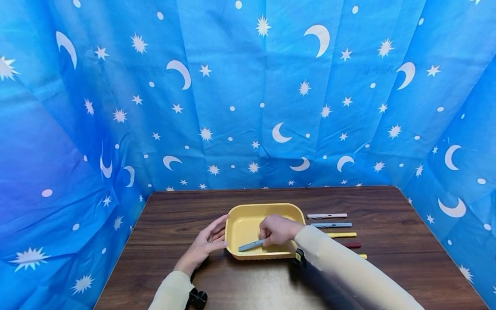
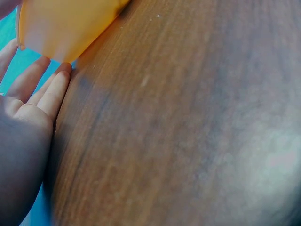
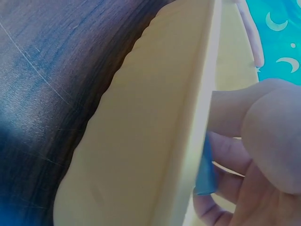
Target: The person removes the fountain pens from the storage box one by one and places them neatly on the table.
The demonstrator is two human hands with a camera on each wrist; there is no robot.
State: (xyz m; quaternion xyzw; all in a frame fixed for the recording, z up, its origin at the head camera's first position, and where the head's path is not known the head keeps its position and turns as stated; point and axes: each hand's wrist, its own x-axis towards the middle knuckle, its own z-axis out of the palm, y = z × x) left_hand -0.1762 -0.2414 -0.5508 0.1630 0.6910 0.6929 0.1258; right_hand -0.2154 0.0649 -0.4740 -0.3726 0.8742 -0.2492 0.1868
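Observation:
A yellow rectangular tray (image 1: 237,254) with rounded corners sits on the wooden table. At its left end my left hand (image 1: 207,243) rests with fingers extended, the fingertips against the outer wall. In the left wrist view those fingers (image 2: 57,89) reach up to the tray's side (image 2: 70,28). My right hand (image 1: 280,230) reaches inside the tray and grips a blue-grey pen (image 1: 249,246) low over the tray floor, its far end pointing left. From the right wrist, the near wall (image 3: 136,117) hides much of the pen (image 3: 205,172) between thumb and curled fingers.
Right of the tray several pens lie in a column: a pale silver one (image 1: 327,216), a blue-grey one (image 1: 335,225), a yellow one (image 1: 342,235), a dark red one (image 1: 352,245) and another yellow one (image 1: 363,256), partly behind the right sleeve (image 1: 337,262). A blue curtain (image 1: 248,86) encloses the table.

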